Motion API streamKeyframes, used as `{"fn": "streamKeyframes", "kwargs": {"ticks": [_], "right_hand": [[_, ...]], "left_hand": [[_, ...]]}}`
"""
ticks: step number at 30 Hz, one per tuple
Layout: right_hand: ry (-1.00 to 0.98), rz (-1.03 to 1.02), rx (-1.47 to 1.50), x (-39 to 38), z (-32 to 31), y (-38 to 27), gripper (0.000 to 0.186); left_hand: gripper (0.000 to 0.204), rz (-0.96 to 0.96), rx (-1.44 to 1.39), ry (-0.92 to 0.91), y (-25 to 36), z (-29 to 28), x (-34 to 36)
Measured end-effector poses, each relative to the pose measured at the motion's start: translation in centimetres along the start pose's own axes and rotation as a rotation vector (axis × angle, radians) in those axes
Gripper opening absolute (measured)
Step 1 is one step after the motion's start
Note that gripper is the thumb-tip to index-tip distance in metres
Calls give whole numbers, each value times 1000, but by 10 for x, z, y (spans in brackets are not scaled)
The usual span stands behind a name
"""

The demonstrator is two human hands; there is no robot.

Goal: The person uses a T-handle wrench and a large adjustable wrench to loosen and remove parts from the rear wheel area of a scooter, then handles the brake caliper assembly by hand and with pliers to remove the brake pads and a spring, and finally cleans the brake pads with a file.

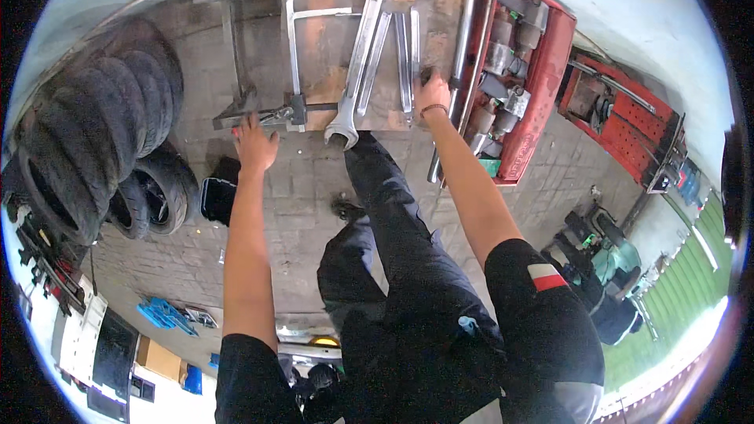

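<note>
My left hand (255,148) is stretched out with fingers apart, its fingertips at the near edge of a dark metal bar frame (236,119). Just right of it is a dark sliding block (297,108) on a long, thin steel bar (291,39). A large steel open-ended wrench (363,51) lies lengthwise over a wooden board (330,43), its near jaw overhanging the edge. Several slim silver bars (403,63) lie to its right. My right hand (432,100) is closed at the board's right side, around a small dark piece I cannot make out.
A red tray (538,102) of metal cylinders and fittings stands right of the board, with long steel tubes (463,39) beside it. Worn tyres (102,126) are stacked at left. A black open bin (218,192) sits on the paved floor (290,196). Farther right is a red metal cabinet (620,122).
</note>
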State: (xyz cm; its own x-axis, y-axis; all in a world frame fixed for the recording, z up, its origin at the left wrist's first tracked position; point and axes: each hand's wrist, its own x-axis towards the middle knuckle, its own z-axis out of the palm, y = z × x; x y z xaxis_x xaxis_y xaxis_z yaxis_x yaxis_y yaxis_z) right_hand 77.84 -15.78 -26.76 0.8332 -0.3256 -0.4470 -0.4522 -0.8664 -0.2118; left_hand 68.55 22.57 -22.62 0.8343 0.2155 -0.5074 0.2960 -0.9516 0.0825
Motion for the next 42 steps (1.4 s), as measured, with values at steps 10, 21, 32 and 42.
{"fn": "streamKeyframes", "kwargs": {"ticks": [10, 21, 32, 42], "right_hand": [[68, -192, -37, 7, 3, 11, 48], [57, 253, 308, 8, -10, -19, 47], [-4, 184, 140, -31, 45, -62, 56], [-183, -400, -420, -58, 91, -40, 39]], "left_hand": [[48, 96, -62, -366, -9, -4, 35], [44, 43, -225, -241, 42, -151, -69], [36, -508, -811, -216, 41, -212, -238], [37, -1126, -916, -155, 5, -110, -500]]}}
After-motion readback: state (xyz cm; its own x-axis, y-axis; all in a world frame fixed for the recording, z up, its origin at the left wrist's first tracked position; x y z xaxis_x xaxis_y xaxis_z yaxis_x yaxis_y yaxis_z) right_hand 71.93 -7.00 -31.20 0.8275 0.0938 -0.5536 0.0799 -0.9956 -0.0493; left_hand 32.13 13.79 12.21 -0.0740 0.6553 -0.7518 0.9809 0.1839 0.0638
